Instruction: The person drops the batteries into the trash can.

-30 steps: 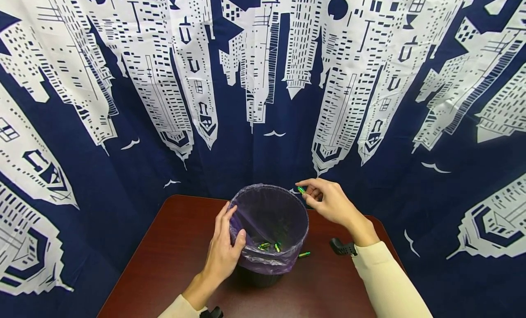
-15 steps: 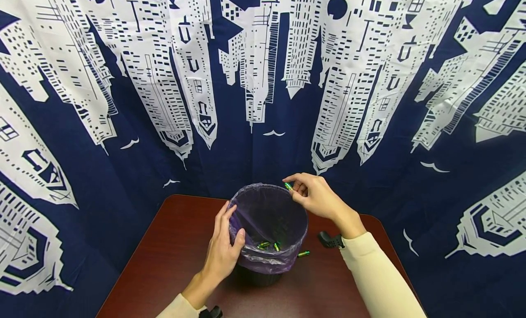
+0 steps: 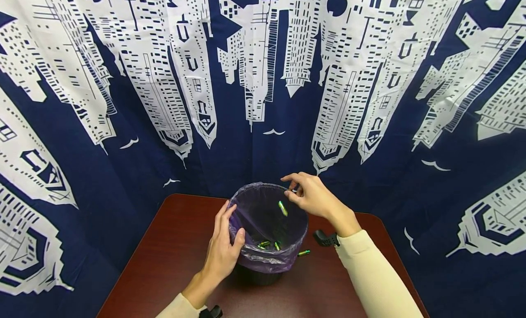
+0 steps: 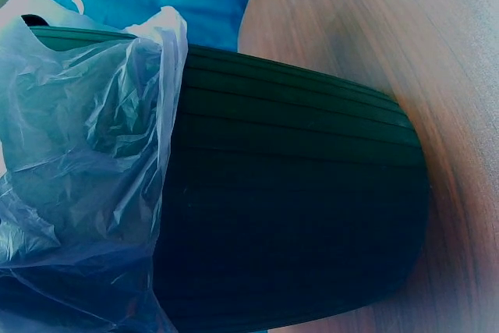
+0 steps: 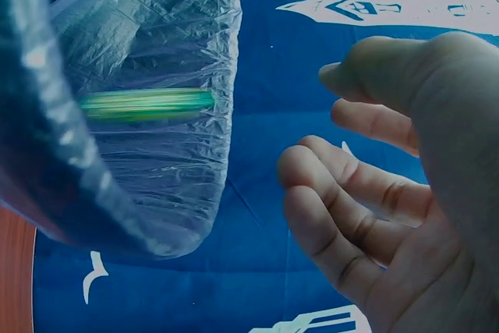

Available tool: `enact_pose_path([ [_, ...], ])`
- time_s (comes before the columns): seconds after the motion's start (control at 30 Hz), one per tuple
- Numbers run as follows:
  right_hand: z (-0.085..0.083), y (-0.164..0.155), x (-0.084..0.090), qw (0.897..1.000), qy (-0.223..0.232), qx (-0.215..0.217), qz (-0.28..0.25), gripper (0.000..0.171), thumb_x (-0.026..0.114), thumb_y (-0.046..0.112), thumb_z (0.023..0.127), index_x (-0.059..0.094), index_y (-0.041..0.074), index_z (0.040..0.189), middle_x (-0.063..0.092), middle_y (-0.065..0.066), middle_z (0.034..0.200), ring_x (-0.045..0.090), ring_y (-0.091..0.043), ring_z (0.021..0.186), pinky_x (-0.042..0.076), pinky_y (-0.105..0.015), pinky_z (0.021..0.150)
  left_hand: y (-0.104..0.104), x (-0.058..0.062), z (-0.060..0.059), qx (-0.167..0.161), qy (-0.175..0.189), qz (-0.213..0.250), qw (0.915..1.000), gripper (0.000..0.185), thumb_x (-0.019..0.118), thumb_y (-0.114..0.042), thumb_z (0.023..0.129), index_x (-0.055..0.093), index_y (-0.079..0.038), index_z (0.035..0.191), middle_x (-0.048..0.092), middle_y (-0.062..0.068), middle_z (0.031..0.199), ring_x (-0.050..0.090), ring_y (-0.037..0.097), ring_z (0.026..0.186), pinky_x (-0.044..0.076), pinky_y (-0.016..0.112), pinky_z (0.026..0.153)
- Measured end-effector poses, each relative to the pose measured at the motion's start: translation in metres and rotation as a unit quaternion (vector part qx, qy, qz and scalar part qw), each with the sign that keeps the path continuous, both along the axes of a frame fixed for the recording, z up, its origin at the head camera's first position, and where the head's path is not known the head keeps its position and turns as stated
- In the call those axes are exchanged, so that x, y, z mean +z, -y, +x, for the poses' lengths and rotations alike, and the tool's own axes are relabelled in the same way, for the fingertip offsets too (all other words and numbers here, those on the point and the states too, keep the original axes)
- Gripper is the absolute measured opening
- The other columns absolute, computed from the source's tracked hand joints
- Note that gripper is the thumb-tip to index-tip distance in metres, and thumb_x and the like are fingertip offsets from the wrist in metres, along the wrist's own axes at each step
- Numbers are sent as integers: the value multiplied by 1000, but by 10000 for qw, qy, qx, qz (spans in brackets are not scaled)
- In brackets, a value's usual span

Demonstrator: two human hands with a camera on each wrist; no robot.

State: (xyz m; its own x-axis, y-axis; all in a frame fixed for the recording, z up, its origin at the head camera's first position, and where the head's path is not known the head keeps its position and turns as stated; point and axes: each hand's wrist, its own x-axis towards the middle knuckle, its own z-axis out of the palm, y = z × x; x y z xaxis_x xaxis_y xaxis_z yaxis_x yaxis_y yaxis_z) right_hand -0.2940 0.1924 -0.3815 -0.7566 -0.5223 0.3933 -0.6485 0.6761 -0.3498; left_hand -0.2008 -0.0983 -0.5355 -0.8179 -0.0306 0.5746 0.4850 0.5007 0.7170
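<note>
A small black bin (image 3: 259, 274) lined with a purple plastic bag (image 3: 263, 208) stands on a dark red table (image 3: 164, 263). My left hand (image 3: 223, 249) grips the bin's near-left rim, thumb inside the liner. My right hand (image 3: 310, 197) hovers over the far-right rim with its fingers spread and nothing between them. A green battery (image 3: 282, 208) is in mid-air inside the bin mouth, just below that hand; it shows as a green blur (image 5: 148, 104) behind the liner (image 5: 156, 99) in the right wrist view. Several green batteries (image 3: 267, 245) lie at the bin's bottom.
One more green battery (image 3: 304, 252) lies on the table just right of the bin. A blue curtain (image 3: 263, 80) with white skyline print hangs close behind the table. The left wrist view shows only the bin's ribbed side (image 4: 296, 216) and liner (image 4: 86, 154).
My right hand carried the battery leftward over the bin mouth and let go; the battery now drops inside. The left hand has kept its hold on the rim.
</note>
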Motion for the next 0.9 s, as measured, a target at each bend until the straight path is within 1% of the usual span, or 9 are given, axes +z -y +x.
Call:
enact_pose_path([
  [0.1, 1, -2, -3, 9999, 67, -93, 75, 38, 83, 16, 106, 80, 8, 142, 78, -8, 109, 66, -3, 77, 60, -28, 76, -1, 1, 1, 16, -10, 15, 10000, 75, 65, -40, 108, 49, -12, 175, 39, 20, 187, 65, 51, 153, 63, 77, 106],
  [0.2, 1, -5, -6, 9998, 117, -131, 27, 35, 81, 15, 107, 80, 8, 142, 79, -9, 111, 66, -3, 77, 60, -28, 75, -1, 1, 3, 37, -2, 29, 10000, 75, 65, -40, 107, 49, -13, 175, 39, 16, 188, 65, 51, 154, 63, 77, 106],
  [0.37, 2, -11, -10, 9996, 84, -220, -124, 33, 80, 13, 108, 81, 8, 140, 80, -10, 113, 68, -7, 79, 60, -28, 75, -2, 2, 3, 45, -61, 46, 10000, 74, 67, -34, 106, 49, -13, 175, 38, 11, 189, 64, 51, 154, 63, 77, 106],
  [0.57, 1, -19, -14, 9992, 9, -297, -269, 31, 80, 10, 108, 82, 8, 138, 81, -10, 113, 73, -12, 82, 61, -29, 76, -3, 1, 2, 28, -52, 59, 10000, 74, 68, -29, 106, 49, -13, 175, 38, 11, 189, 63, 51, 156, 62, 77, 108],
  [0.73, 1, -27, -20, 9986, -15, -338, -414, 28, 80, 9, 107, 83, 9, 136, 82, -9, 113, 70, -9, 80, 59, -27, 74, -3, -1, 0, 36, -95, 39, 9999, 73, 68, -28, 106, 49, -12, 175, 38, 12, 189, 61, 50, 158, 61, 78, 110],
  [0.9, 1, -36, -28, 9972, 64, -477, -579, 28, 80, 8, 108, 83, 9, 136, 81, -8, 112, 69, -9, 79, 55, -24, 72, -3, -2, 0, 11, -101, 36, 9999, 73, 67, -27, 106, 48, -9, 175, 37, 12, 189, 58, 50, 161, 59, 78, 113],
])
